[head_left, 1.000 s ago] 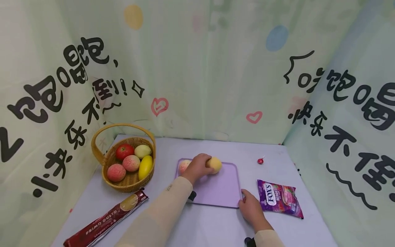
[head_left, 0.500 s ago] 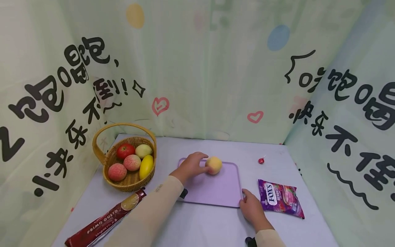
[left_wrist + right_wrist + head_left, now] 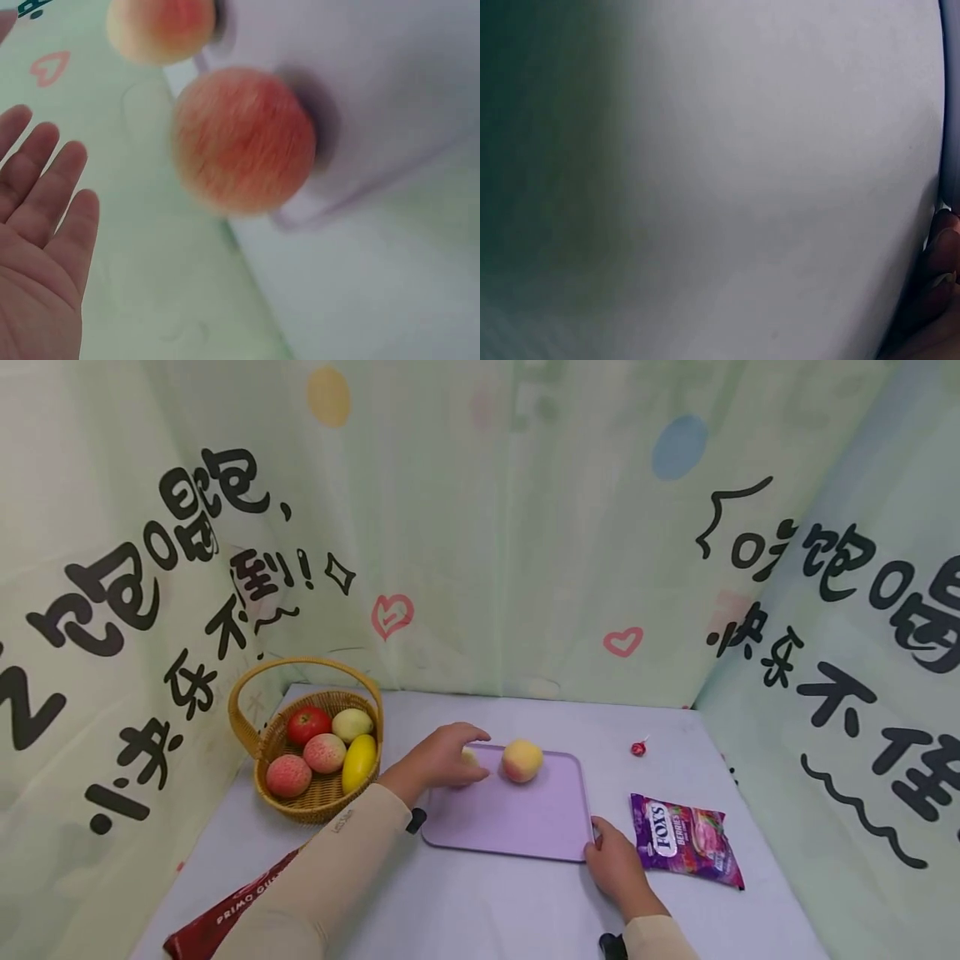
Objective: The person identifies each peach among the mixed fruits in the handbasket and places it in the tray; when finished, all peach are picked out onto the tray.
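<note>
A peach (image 3: 522,761) with yellow and red skin sits toward the back middle of the purple tray (image 3: 510,827). My left hand (image 3: 435,762) is over the tray's left side, thumb and fingers spread, partly hiding a second peach (image 3: 468,757). In the left wrist view that redder peach (image 3: 244,142) stands apart from the open palm and fingers (image 3: 64,199). At the tray's front right corner my right hand (image 3: 618,870) grips the edge. Only a few curled fingers (image 3: 943,251) of it show in the right wrist view.
A wicker basket (image 3: 315,814) of fruit stands at the back left. The dark red spaghetti pack (image 3: 225,914) lies partly under the left sleeve. To the right are a purple FOX'S candy bag (image 3: 686,842) and a red lollipop (image 3: 638,748). Printed curtains surround the table.
My left hand has let go of the yellowish peach and moved left, toward the other peach. That first peach stays on the tray. The right hand keeps its hold on the tray corner.
</note>
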{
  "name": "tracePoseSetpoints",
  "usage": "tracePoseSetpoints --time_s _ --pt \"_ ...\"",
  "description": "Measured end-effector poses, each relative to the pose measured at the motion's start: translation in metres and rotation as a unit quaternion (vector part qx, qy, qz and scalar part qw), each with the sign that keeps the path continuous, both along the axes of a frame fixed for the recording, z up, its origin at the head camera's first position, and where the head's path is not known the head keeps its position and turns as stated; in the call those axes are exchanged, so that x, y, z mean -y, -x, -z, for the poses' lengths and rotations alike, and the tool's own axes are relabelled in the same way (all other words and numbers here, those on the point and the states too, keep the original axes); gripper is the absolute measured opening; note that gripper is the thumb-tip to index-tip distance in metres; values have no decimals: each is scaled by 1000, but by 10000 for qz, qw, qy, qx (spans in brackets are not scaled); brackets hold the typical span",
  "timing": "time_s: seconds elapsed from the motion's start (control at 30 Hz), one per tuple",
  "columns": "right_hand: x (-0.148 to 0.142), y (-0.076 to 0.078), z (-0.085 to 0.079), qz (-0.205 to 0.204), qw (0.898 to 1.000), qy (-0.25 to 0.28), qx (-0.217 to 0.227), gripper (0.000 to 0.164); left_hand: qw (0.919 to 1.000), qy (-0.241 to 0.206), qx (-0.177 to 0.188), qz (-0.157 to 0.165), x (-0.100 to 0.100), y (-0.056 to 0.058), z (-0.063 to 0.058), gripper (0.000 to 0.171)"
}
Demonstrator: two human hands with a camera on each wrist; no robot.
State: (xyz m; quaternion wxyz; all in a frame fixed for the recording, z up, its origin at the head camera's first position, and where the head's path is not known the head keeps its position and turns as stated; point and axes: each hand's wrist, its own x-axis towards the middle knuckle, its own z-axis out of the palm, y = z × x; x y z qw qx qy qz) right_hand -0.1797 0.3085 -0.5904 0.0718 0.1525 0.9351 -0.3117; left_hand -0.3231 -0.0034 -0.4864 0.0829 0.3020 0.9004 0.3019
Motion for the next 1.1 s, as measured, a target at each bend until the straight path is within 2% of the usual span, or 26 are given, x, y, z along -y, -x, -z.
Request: tracePoseSetpoints --time_s 0.13,0.23,0.4,0.53,0.8,1.0,1.1 --pt "-1 -1 1 -46 10000 -16 -25 57 9998 -121 128 48 19 -5 -13 59" --pt "-2 -1 0 -59 10000 -11 -40 57 9998 -137 82 99 32 -9 -22 61" --pt "-1 -1 -1 -52 10000 -3 -49 56 9998 157 -99 70 55 -13 -32 65" --pt "0 -2 -2 -55 10000 53 28 57 9996 204 -182 -99 76 -16 -36 61" --pt "-1 -1 -2 -38 9999 80 100 58 9958 -104 124 -900 109 -24 -37 62" --pt "-1 -2 -2 -77 9999 77 64 57 9935 -351 61 -1080 131 -24 -37 64" --pt "-1 -1 -1 -92 9999 54 41 57 9918 -498 140 -1171 141 -23 -38 65"
